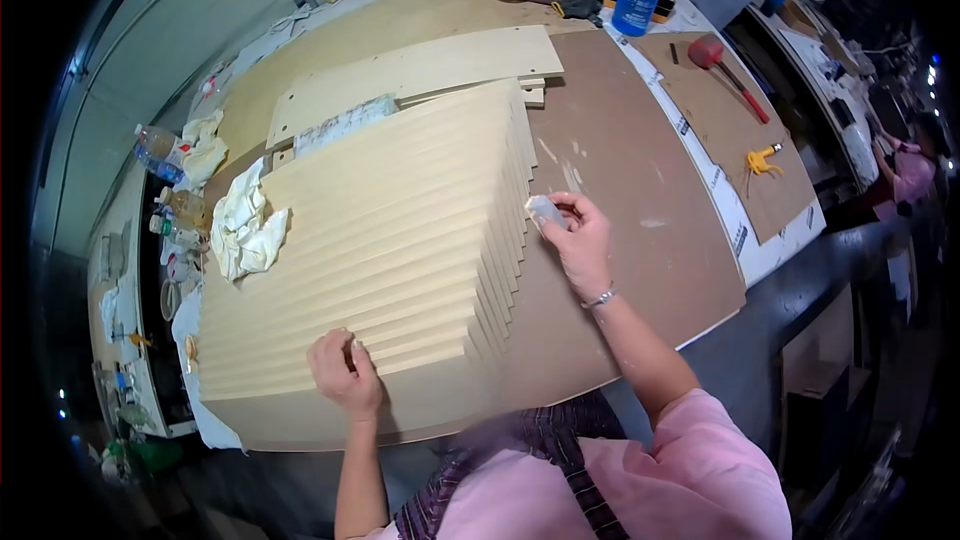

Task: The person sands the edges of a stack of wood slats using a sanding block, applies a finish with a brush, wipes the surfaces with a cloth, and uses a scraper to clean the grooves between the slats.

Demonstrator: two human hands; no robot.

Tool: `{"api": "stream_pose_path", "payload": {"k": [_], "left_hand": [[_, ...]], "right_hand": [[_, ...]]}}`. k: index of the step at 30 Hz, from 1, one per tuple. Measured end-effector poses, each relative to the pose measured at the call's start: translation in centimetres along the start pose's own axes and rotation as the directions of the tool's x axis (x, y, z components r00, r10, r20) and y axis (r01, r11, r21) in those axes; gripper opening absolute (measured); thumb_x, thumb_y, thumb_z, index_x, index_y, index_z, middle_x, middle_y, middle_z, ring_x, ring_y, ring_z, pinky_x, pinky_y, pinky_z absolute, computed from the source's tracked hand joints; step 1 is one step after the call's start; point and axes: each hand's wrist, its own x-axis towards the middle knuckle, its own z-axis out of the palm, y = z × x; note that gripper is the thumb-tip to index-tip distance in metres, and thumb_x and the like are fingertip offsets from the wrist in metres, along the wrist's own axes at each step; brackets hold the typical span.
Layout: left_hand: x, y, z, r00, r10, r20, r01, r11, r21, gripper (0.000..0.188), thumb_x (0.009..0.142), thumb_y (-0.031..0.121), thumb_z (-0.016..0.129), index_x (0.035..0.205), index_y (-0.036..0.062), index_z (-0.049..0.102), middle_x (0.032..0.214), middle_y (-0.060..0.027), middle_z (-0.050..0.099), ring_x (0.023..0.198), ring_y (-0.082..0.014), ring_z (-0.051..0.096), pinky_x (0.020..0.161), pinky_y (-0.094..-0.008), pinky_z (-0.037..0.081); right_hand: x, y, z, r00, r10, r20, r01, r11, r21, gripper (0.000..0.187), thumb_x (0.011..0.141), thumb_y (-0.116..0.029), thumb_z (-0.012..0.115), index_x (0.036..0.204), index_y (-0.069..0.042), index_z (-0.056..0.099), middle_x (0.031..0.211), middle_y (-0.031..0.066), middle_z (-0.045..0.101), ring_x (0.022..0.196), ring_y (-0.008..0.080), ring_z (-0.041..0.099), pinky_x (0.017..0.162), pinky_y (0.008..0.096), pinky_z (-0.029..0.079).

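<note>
The left hand [345,375] is loosely bent, thumb parted from the fingers, resting at the near edge of the pale boards [390,240]; it appears to hold nothing. Its forearm rises almost straight from the near side, with the wrist behind the fingers. The right hand [582,240] pinches a small greyish block [546,211] between thumb and fingers, just beside the boards' stepped right side; whether the block touches them, I cannot tell. That forearm slants in from the near right, and a bracelet [600,298] circles its wrist. The boards lie overlapped in steps on the brown worktop [640,240], left of the right hand. A crumpled white cloth [248,225] sits on their left part.
</note>
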Motion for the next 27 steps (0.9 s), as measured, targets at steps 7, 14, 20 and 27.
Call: {"api": "stream_pose_path", "payload": {"k": [7,14,20,27], "left_hand": [[0.2,0.8,1.2,0.999,0.028,-0.018,-0.027,0.996,0.081,0.009,0.088,0.002,0.058,0.094,0.0011,0.064,0.101,-0.0169,0.067,0.097,-0.0345,0.059,0.087,-0.0421,0.047],[0.3,0.9,1.2,1.0,0.021,0.006,-0.021,0.995,0.094,0.008,0.087,0.001,0.056,0.091,0.0005,0.062,0.101,-0.0174,0.066,0.096,-0.034,0.058,0.085,-0.0423,0.047],[0.3,1.0,1.0,1.0,0.021,0.014,-0.023,0.994,0.105,0.008,0.087,0.0,0.055,0.09,0.0,0.061,0.101,-0.0177,0.066,0.096,-0.0333,0.057,0.086,-0.0414,0.046],[0.4,1.0,1.2,1.0,0.012,0.026,-0.014,0.995,0.098,0.008,0.086,0.0,0.055,0.09,-0.0004,0.061,0.101,-0.0192,0.065,0.096,-0.0333,0.057,0.085,-0.0413,0.046]], "right_hand": [[6.1,1.0,1.7,0.95,-0.311,0.041,0.308,0.903,-0.298,0.021,0.077,0.003,0.068,0.098,-0.001,0.065,0.092,0.0065,0.065,0.085,0.0185,0.062,0.076,0.0301,0.05],[7.6,0.2,2.6,0.879,-0.465,0.105,0.47,0.806,-0.36,0.02,0.071,0.004,0.068,0.091,-0.002,0.065,0.091,0.0103,0.063,0.09,0.029,0.06,0.081,0.0374,0.049],[6.2,2.0,1.7,0.907,-0.413,0.082,0.414,0.836,-0.361,0.023,0.069,0.005,0.069,0.09,-0.002,0.064,0.092,0.0109,0.063,0.087,0.0306,0.06,0.079,0.0384,0.05],[7.7,1.1,2.4,0.874,-0.471,0.124,0.481,0.794,-0.371,0.025,0.068,0.005,0.069,0.091,-0.003,0.065,0.091,0.0119,0.064,0.087,0.0315,0.061,0.078,0.0393,0.05]]}}
